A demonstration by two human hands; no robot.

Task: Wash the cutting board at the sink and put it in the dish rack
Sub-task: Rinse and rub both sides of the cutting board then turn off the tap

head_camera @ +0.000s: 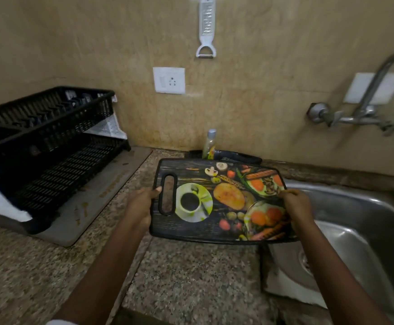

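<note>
Since the cutting board [217,200] is wide, the left hand [141,205] clamps its handle end and the right hand [297,207] grips the far edge, holding it level over the counter [191,277] between dish rack [50,141] and sink [355,219], probably for control.

Only one view is given, taken from a wide-angle camera worn on the head. It is aimed forward and down over a speckled granite counter [191,277] toward a tiled wall [250,113]. Both forearms are seen reaching in from the bottom edge, so the work is viewed from close above. A black dish rack [45,146] is framed at left and a steel sink [355,231] at right. The right margin appears smeared, and straight lines are bent near the edges.
</note>
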